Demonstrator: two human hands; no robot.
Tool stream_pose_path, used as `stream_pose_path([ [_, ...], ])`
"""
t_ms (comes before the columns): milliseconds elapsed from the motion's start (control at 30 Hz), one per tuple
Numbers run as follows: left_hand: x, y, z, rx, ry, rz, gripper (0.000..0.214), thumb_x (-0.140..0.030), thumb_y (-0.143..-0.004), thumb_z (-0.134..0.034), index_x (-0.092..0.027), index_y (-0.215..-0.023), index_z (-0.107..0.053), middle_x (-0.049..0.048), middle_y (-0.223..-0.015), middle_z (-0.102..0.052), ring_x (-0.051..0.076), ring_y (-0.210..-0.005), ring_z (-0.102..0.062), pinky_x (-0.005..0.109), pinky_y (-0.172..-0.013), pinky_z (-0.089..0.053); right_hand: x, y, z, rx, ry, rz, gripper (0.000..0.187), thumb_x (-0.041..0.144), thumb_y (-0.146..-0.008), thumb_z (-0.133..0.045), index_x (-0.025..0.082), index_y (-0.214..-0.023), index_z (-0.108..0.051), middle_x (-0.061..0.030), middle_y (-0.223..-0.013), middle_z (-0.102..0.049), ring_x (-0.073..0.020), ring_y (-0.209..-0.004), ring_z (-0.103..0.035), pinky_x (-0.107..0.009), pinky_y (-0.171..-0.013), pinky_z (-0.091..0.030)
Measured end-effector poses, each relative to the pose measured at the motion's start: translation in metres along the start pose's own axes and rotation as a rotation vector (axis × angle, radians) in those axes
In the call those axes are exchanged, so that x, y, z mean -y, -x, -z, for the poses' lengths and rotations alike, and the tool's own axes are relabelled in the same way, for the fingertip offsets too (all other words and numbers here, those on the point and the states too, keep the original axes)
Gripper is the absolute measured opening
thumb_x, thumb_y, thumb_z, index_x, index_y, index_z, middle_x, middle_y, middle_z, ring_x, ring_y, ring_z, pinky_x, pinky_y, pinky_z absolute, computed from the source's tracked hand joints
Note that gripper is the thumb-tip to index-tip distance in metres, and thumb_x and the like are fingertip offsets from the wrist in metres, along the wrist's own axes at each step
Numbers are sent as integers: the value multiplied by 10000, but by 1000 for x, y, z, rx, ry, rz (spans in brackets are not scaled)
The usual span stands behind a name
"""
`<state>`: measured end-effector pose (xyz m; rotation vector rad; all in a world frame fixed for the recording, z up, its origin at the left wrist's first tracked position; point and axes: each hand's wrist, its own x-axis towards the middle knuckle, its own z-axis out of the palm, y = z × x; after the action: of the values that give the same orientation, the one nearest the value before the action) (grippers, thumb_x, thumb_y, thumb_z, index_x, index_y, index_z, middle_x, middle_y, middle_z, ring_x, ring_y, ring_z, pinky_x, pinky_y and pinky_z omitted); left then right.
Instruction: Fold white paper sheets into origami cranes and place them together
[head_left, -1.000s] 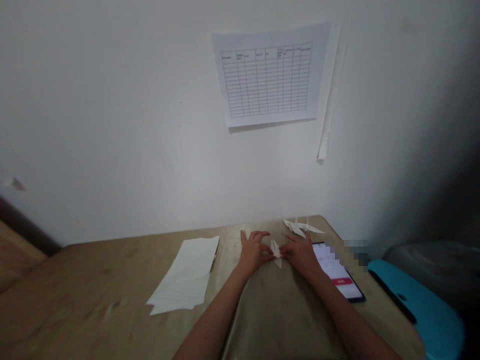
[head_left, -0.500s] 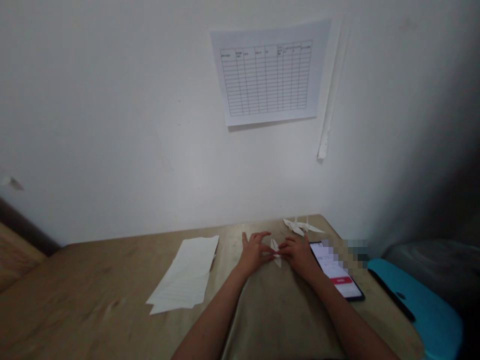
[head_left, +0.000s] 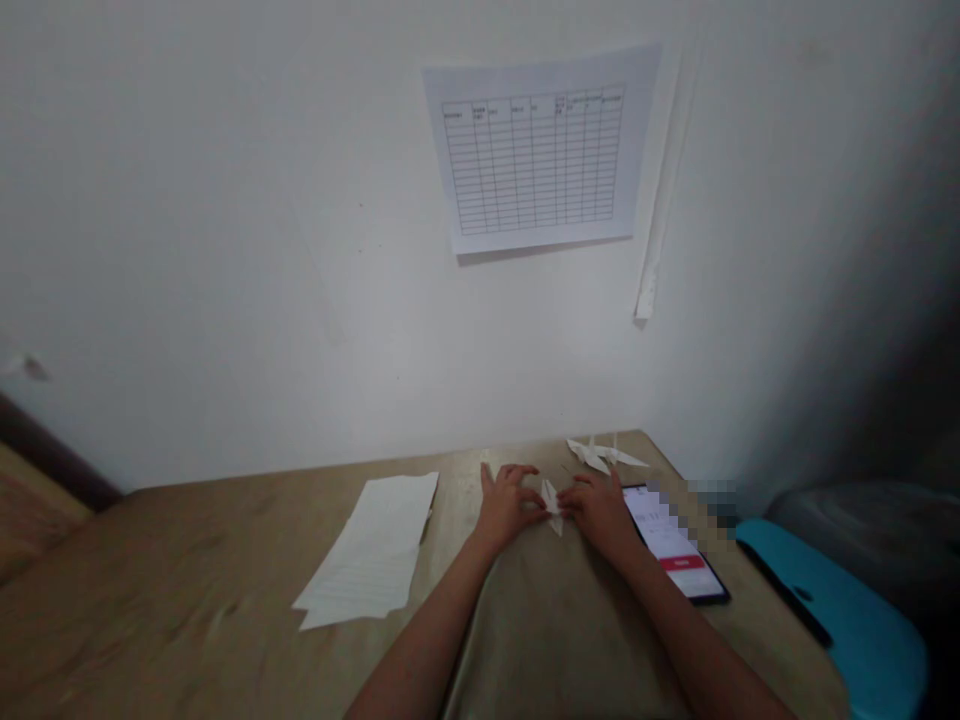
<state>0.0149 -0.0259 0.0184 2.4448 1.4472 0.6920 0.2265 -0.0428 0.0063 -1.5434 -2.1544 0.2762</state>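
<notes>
Between my two hands a small piece of folded white paper (head_left: 552,500), narrow and pointed at both ends, stands on or just above the table. My left hand (head_left: 511,503) has its fingertips on the paper's left side, with the thumb near its lower part. From the right, the fingertips of my right hand (head_left: 596,508) pinch its other side. Beyond my right hand lie folded white paper shapes with long points (head_left: 600,455), like paper cranes.
Loose white sheets (head_left: 375,550) lie on the brown table (head_left: 187,570) left of my arms. A phone (head_left: 679,560) with a lit screen rests beside my right forearm. A blue chair or stool (head_left: 847,620) stands at the right edge. A printed table sheet (head_left: 540,150) hangs on the wall.
My fingers have moved slightly apart, and more of the folded paper's middle shows between them. My arms have hardly moved.
</notes>
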Motion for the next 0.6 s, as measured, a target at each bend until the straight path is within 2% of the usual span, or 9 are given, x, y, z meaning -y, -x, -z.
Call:
stream_pose_path([
  [167,4,0,3,47,33,28,109,-450,-771,-828,-385,-854,-799,-23,-1444,-590,319,-1372,-451,772,-1145,61,-1,4,0,21,-71,-4,282,179,-908,-549,321,-996,-776,1,-1152,-769,-259,-1322,-551,-649,-1209,58],
  [333,3,0,7,79,46,55,82,-423,-824,-780,-362,-877,-794,-18,-1473,-575,305,-1391,-438,768,-1148,50,0,4,-4,-4,-111,-13,269,258,-962,-495,286,-1023,-756,-35,-1156,-760,-255,-1314,-556,-651,-1204,61],
  [600,-8,0,1,37,19,72,89,-395,-804,-800,-309,-804,-778,-11,-1438,-592,309,-1361,-471,774,-1149,59,-5,1,-15,-28,-138,-15,181,283,-905,-572,269,-965,-742,-51,-1129,-747,-274,-1234,-596,-651,-1195,23],
])
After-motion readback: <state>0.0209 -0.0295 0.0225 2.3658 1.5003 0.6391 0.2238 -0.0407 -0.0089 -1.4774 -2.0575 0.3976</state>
